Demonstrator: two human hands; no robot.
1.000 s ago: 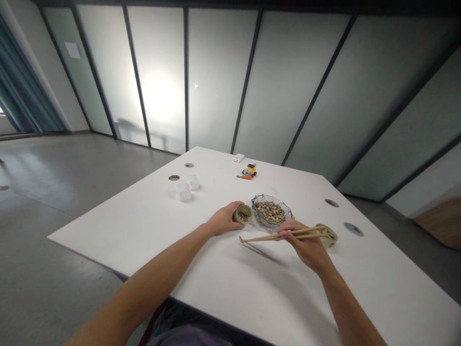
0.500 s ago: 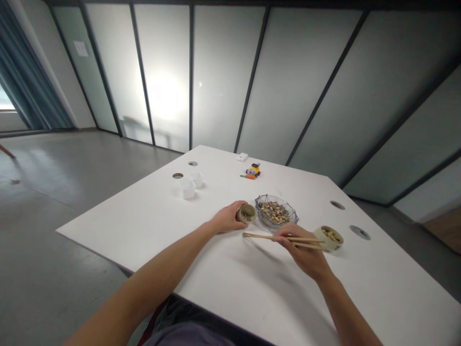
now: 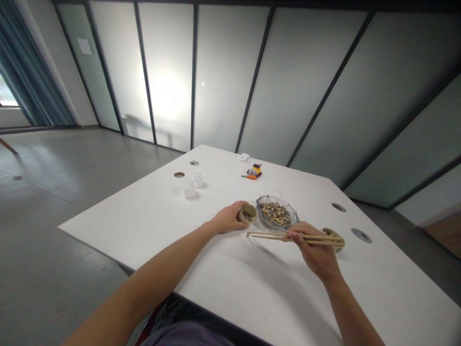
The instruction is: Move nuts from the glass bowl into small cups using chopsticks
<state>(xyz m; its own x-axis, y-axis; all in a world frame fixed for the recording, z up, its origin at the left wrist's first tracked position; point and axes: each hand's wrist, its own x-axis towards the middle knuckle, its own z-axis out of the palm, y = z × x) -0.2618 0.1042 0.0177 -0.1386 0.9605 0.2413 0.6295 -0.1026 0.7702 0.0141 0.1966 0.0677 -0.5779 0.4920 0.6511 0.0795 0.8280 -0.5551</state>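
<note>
My left hand (image 3: 229, 217) is wrapped round a small round cup (image 3: 248, 213), its opening facing me. A few dark seeds lie inside it. Chopsticks (image 3: 268, 235) are in the grip of my right hand (image 3: 316, 255), their tips pointing left, just below the cup. Whether the tips pinch anything is too small to tell. Between and beyond my hands stands a clear glass bowl (image 3: 261, 217) with a mix of seeds and nuts (image 3: 276, 214). A second cup (image 3: 338, 248), with pale yellow pieces inside, is partly hidden behind my right hand and the chopsticks.
On the white table (image 3: 151, 226) stand two clear plastic cups (image 3: 189, 188) at the left. Farther back are a toy vehicle (image 3: 255, 170), an orange carrot-shaped thing (image 3: 251, 177) and a small white box (image 3: 244, 157). Round holes (image 3: 361, 235) pierce the tabletop near its sides.
My right hand has shifted slightly right with the chopsticks, which now cross in front of the second cup. My left hand keeps its hold on the small cup.
</note>
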